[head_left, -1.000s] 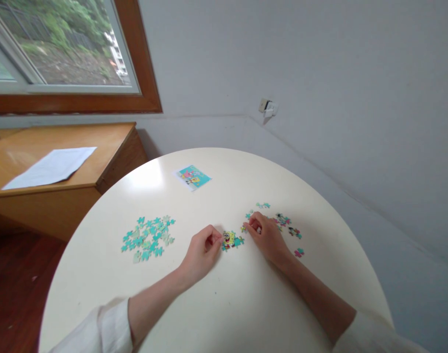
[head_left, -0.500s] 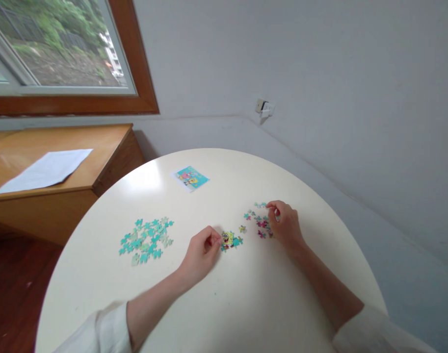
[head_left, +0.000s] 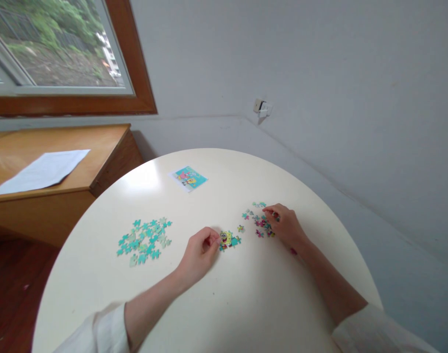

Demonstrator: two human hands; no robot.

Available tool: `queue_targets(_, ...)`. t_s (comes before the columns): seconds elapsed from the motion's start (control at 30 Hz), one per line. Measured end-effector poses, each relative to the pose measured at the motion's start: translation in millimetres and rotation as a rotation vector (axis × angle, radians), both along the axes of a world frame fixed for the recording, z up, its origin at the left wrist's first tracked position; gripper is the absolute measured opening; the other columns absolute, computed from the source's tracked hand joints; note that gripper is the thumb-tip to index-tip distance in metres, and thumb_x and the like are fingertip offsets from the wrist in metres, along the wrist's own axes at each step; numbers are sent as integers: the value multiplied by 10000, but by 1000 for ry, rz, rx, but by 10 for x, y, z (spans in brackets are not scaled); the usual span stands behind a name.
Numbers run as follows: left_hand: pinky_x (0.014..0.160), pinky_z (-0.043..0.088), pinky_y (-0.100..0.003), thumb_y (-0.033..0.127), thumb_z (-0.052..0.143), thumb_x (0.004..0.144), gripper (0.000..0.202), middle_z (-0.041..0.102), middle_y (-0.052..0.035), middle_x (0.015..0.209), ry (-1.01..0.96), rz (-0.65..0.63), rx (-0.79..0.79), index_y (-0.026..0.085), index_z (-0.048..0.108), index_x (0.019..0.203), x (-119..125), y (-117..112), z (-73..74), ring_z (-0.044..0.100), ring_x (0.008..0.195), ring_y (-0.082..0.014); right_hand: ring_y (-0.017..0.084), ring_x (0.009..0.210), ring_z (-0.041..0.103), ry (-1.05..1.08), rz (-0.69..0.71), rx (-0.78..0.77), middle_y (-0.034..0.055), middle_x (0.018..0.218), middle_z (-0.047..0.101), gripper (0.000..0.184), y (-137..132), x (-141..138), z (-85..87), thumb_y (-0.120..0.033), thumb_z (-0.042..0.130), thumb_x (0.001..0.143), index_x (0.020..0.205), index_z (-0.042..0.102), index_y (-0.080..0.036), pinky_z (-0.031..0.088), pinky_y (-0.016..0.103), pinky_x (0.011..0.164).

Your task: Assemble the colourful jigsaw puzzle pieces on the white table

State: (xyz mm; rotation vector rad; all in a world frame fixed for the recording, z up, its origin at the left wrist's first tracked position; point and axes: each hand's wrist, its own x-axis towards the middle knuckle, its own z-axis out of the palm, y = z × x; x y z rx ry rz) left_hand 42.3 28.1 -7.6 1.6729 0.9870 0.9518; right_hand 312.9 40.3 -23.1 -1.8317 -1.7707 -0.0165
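Puzzle pieces (head_left: pixel 135 243) dot a white table (head_left: pixel 227 318) near a wall (head_left: pixel 319 73).

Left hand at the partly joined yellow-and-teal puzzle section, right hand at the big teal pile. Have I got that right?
Not quite: the head view shows the right hand at the pink-and-teal pieces; the teal pile lies farther left. The left hand is at the joined section.

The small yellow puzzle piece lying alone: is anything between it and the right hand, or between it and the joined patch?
Toward the right hand, yes: loose pink and teal pieces lie in between. From the yellow piece to the joined patch, nothing visible stands in the way: just white tabletop.
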Motion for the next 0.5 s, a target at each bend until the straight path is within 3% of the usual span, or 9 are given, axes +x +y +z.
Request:
queue_targets(0.2, 597, 412, -242, 278, 448, 855, 232, 568, -41, 688, 121, -52, 215, 152, 596, 728, -15, -18, -7, 510, 645, -125, 194, 744, 610, -20, 79, -71, 59, 807, 687, 243, 3, 27, -28, -229, 421, 806, 791, 663, -211, 449, 339, 715)
queue_targets(0.37, 819, 459, -331, 218, 424, 861, 231, 610, -107, 961, 284, -190, 464, 165, 624, 966, -12, -81, -18, 556, 920, -185, 196, 801, 623, -10, 176, -82, 57, 846, 695, 264, 6, 91, -39, -197, 415, 804, 844, 674, -218, 464, 345, 738)
queue_targets(0.5, 882, 434, -392, 224, 425, 868, 274, 600, -113, 1062, 443, -283, 570, 165, 581, 1086, 1, -115, 5, 527, 1008, -212, 204, 814, 625, -5, 214, -86, 66, 875, 695, 252, -4, 78, -37, -205, 428, 813, 886, 669, -212, 462, 352, 737)
